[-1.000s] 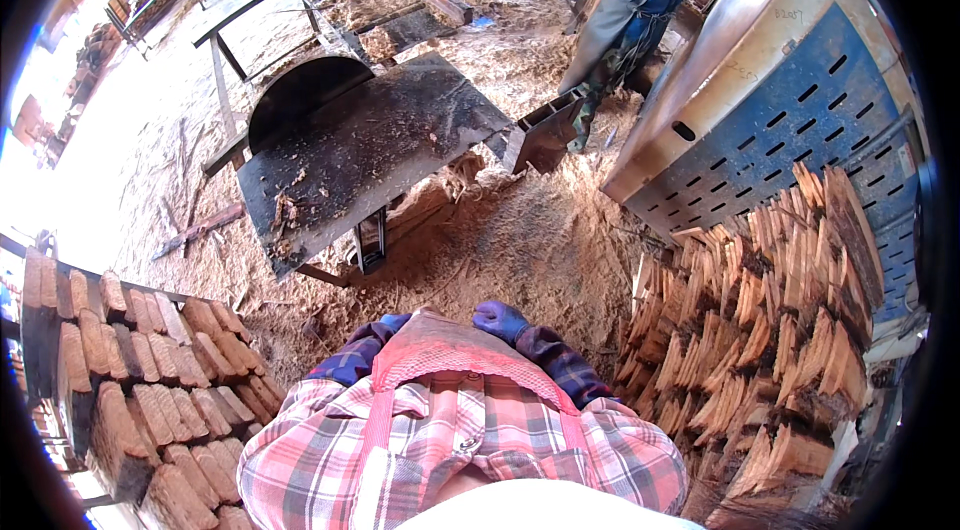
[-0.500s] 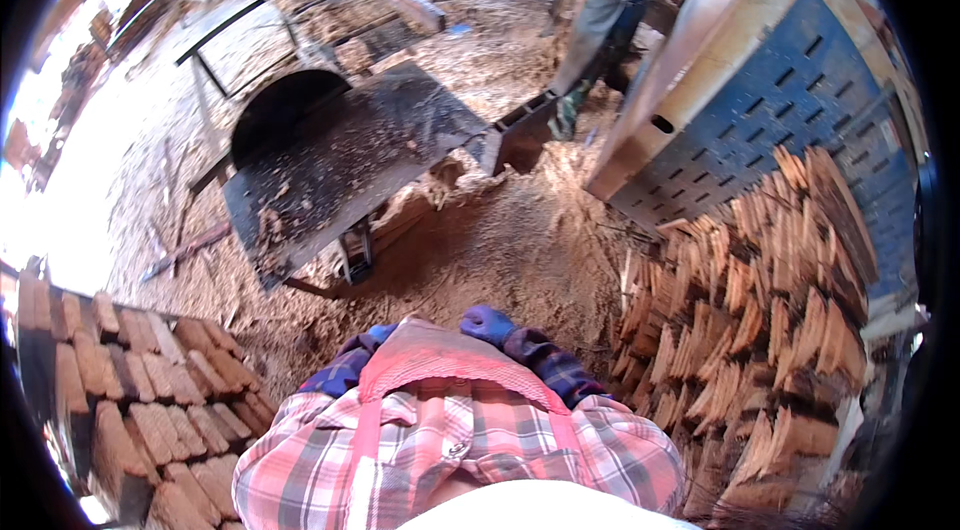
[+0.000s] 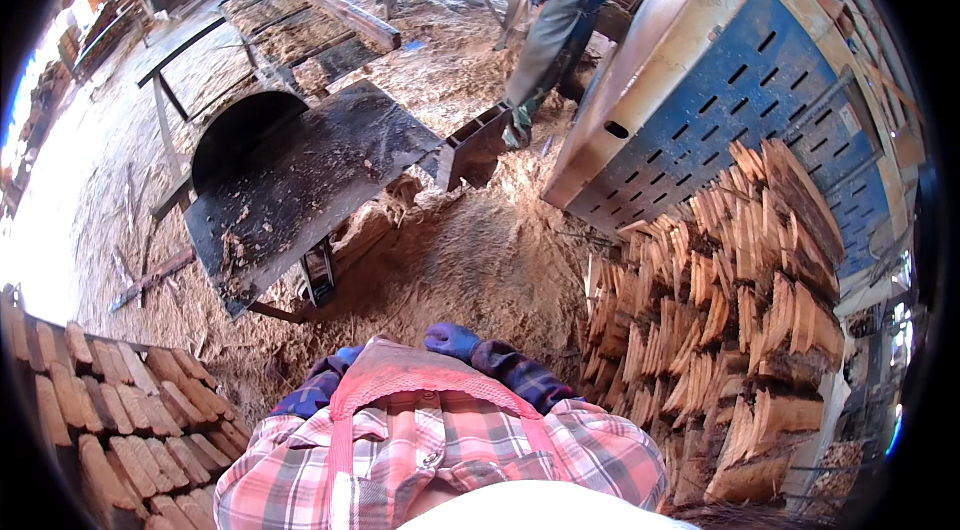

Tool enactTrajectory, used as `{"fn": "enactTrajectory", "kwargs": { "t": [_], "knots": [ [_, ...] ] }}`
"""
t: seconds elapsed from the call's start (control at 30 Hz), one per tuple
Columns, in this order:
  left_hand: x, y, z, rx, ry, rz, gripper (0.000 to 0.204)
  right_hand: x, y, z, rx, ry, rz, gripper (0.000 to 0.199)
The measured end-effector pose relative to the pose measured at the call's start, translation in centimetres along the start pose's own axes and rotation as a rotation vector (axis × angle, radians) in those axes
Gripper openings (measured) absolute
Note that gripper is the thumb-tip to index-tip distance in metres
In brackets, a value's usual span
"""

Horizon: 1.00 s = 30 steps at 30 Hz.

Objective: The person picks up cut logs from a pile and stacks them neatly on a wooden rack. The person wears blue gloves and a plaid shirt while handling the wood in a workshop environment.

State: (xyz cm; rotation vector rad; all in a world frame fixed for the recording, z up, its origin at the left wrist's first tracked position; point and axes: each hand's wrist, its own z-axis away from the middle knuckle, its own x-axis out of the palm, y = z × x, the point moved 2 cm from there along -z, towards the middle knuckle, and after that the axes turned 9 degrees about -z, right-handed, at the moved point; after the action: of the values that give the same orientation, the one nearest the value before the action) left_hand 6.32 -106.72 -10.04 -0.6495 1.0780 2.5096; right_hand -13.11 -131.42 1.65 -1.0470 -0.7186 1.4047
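Note:
My right hand (image 3: 452, 338), in a blue glove, shows beyond the top of my red apron (image 3: 420, 378). It looks like a rounded lump, and its fingers cannot be made out. Only a small blue part of my left hand (image 3: 350, 354) shows beside the apron, which covers the rest. Dark plaid sleeves cover both forearms, close in front of my body. Nothing can be seen in either hand. Ahead of me and to the left stands a dark metal table (image 3: 330, 170) scattered with wood chips, with a black rounded guard (image 3: 245, 135) at its far left edge.
Split wood pieces are stacked at my right (image 3: 720, 330), and cut blocks (image 3: 130, 410) at my left. Behind the right stack leans a large blue slotted metal panel (image 3: 740, 100). A person in a blue shirt (image 3: 575, 0) stands farther off. Sawdust (image 3: 460, 260) covers the floor.
The view has turned a little to the right and up, so the table, panel and stacks sit farther left. My hands stay close to the apron.

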Motion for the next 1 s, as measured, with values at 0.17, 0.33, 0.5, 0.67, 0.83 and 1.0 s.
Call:
{"fn": "enactTrajectory", "kwargs": {
  "t": [0.17,0.33,0.5,0.67,0.83,1.0],
  "knots": [
    [-0.2,0.1,0.4,0.014,0.02,-0.003,0.033,0.4,0.4,-0.1,0.046,-0.017,-0.113,0.063],
    [0.2,0.1,1.1,0.01,0.04,0.024,0.033,0.9,1.3,-0.5,0.059,-0.02,-0.142,0.055],
    [0.6,0.2,1.7,0.006,0.057,0.053,0.033,1.1,1.7,-0.6,0.049,-0.021,-0.1,0.053],
    [0.9,0.1,2.0,0.001,0.069,0.071,0.033,1.6,1.7,-0.3,0.052,-0.005,-0.128,0.051],
    [0.8,0.3,2.1,0.012,0.062,0.078,0.033,1.6,3.3,-0.8,0.026,-0.022,-0.044,0.048],
    [0.7,-0.2,2.2,0.004,0.077,0.095,0.033,1.7,1.2,-0.4,0.018,-0.007,-0.067,0.058]
  ]
}}
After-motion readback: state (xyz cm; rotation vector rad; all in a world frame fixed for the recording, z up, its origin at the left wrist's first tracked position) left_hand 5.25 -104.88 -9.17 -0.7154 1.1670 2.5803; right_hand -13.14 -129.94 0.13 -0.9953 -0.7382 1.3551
